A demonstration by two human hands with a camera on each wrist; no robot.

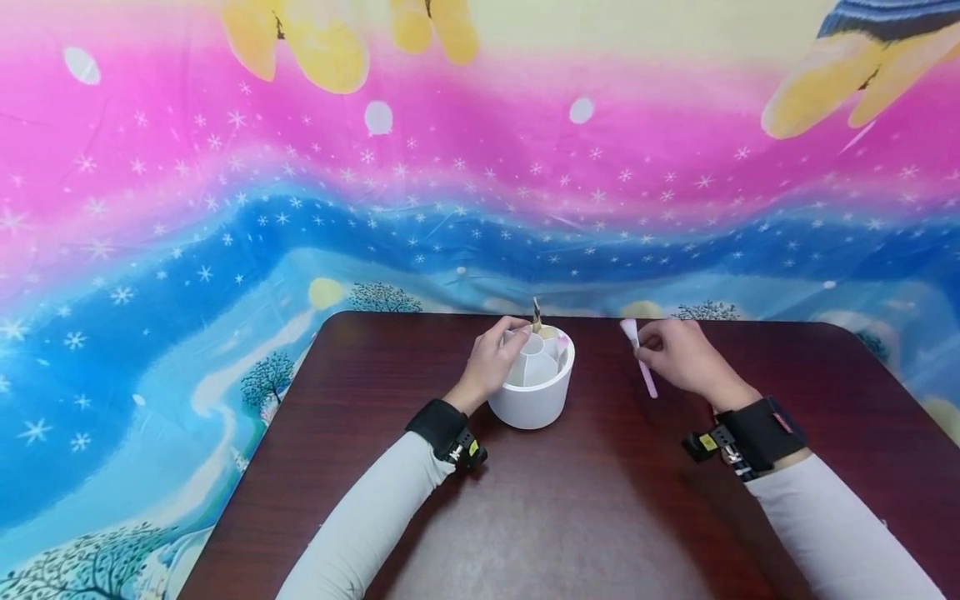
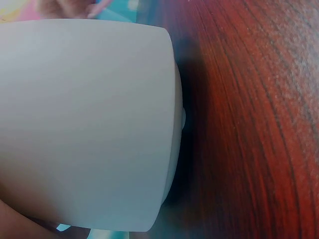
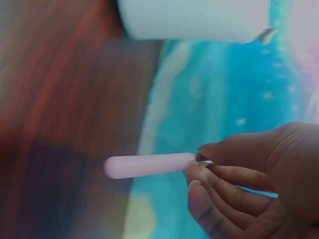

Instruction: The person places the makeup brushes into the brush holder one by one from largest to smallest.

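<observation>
A round white organizer (image 1: 528, 407) with inner compartments stands on the table; its smooth side fills much of the left wrist view. My left hand (image 1: 491, 362) grips its left rim, fingers over the top. Out to the right, my right hand (image 1: 686, 358) pinches a makeup brush (image 1: 647, 382) between thumb and fingers, above the table and apart from the organizer. The brush has pale bristles pointing up and a pink handle (image 3: 149, 166) slanting down. A slim gold-coloured item (image 1: 537, 315) sticks up from a back compartment, with something pink beside it, too small to tell.
The dark reddish wooden table (image 1: 570, 517) has rounded far corners. Right behind its far edge hangs a colourful cloth backdrop (image 1: 465, 192) with snowflakes and trees. Each wrist wears a black strap with a small camera.
</observation>
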